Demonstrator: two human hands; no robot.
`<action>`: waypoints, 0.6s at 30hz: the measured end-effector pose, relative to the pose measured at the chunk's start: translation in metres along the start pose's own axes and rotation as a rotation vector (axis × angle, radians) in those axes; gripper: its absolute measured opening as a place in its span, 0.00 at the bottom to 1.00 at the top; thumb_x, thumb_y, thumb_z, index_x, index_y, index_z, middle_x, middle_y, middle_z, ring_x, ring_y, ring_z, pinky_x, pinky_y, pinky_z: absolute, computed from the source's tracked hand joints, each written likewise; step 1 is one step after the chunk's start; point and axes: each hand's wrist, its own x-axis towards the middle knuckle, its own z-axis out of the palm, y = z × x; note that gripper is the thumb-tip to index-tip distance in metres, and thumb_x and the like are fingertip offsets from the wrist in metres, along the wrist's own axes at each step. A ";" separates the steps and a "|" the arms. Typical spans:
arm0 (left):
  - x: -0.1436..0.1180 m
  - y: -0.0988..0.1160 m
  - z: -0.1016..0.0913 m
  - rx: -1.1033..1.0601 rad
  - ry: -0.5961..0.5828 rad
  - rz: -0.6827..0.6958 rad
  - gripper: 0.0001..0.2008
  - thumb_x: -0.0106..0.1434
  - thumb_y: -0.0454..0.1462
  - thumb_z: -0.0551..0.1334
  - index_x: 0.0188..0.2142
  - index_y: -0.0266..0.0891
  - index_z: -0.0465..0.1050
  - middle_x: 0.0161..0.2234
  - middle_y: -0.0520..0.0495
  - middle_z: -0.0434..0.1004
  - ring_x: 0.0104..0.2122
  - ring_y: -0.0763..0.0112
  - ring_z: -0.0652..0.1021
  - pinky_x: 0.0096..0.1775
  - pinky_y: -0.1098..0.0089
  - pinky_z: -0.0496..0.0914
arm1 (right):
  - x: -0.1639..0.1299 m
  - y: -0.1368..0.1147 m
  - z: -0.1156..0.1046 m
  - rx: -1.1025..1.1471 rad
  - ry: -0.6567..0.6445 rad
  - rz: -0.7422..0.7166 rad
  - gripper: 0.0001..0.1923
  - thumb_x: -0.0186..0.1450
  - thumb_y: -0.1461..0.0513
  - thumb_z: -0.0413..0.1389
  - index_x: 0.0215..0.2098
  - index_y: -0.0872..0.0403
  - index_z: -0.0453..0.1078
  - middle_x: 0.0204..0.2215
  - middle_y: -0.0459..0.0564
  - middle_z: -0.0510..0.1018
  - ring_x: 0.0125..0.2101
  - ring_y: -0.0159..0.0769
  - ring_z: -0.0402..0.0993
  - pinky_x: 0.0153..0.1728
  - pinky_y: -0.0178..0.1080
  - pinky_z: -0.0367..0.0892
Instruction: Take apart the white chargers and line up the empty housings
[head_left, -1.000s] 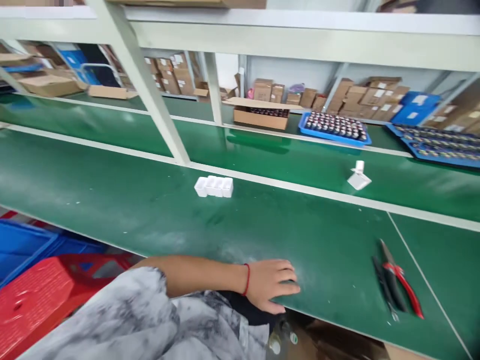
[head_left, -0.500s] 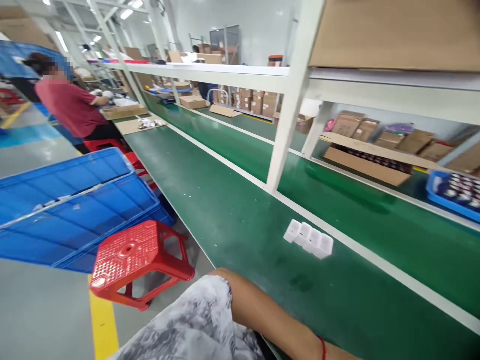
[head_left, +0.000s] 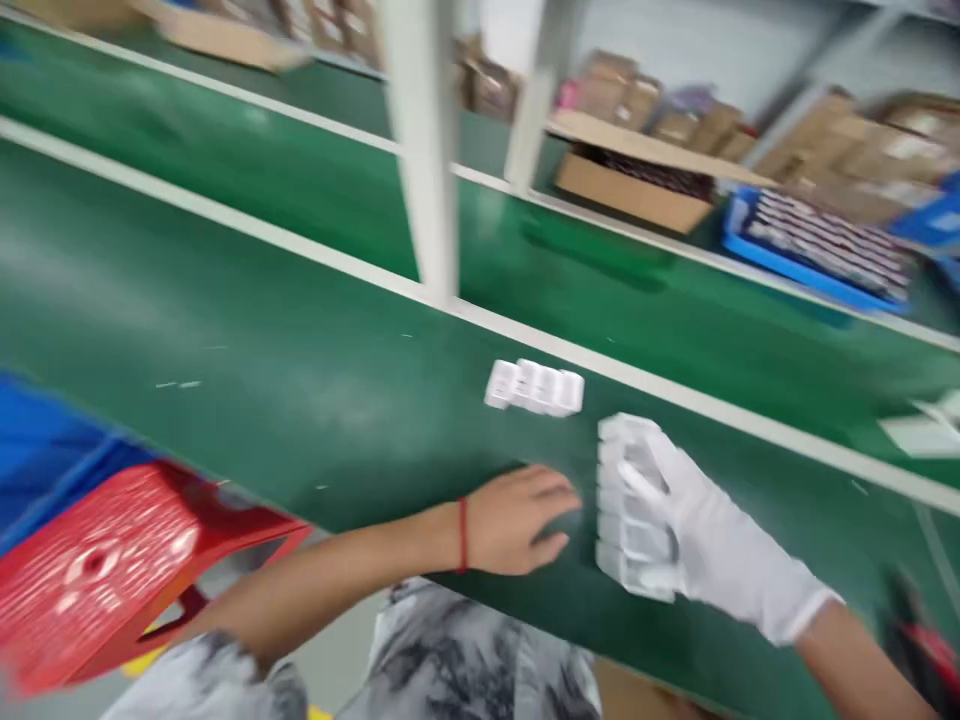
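My left hand (head_left: pixel 521 522), bare with a red string at the wrist, is over the green table (head_left: pixel 315 380). Its fingers are loosely bent and apart, and nothing is in them. In a white glove, my right hand (head_left: pixel 701 525) grips a row of white, translucent plastic cups (head_left: pixel 619 500) joined side by side. The fingers spread across the row, and part of it is hidden under the glove. A shorter group of small white plastic cups (head_left: pixel 536 387) lies on the table beyond my left hand. Motion blurs the view.
A white post (head_left: pixel 427 170) rises from the table. Behind stand an open carton (head_left: pixel 634 190) and a blue tray (head_left: pixel 817 255) of small bottle-like items. A red stool (head_left: pixel 97 570) is at left. A dark and red object (head_left: pixel 922 640) blurs at lower right.
The view has swung right and down. Both hands have come into view, the right one holding the row of cups. The co-worker at the left is out of sight.
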 end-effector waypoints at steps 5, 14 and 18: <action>0.035 -0.011 -0.010 -0.015 -0.024 0.022 0.17 0.69 0.38 0.54 0.55 0.38 0.67 0.55 0.40 0.71 0.55 0.61 0.73 0.58 0.62 0.70 | -0.142 0.089 0.007 0.740 -0.105 0.388 0.41 0.66 0.48 0.55 0.70 0.54 0.45 0.64 0.66 0.60 0.58 0.52 0.68 0.51 0.53 0.72; 0.136 -0.010 -0.006 0.197 0.000 -0.002 0.21 0.70 0.35 0.50 0.61 0.32 0.59 0.65 0.35 0.57 0.66 0.55 0.58 0.65 0.52 0.60 | -0.171 -0.049 0.008 1.014 -0.071 0.951 0.51 0.63 0.47 0.58 0.72 0.50 0.33 0.53 0.63 0.69 0.30 0.36 0.72 0.29 0.44 0.76; 0.158 -0.012 0.007 0.265 -0.166 -0.067 0.20 0.69 0.32 0.49 0.58 0.29 0.64 0.63 0.31 0.60 0.63 0.50 0.65 0.61 0.50 0.64 | -0.137 -0.068 0.026 0.862 -0.084 1.001 0.59 0.58 0.43 0.61 0.72 0.53 0.29 0.56 0.69 0.68 0.37 0.50 0.78 0.29 0.49 0.77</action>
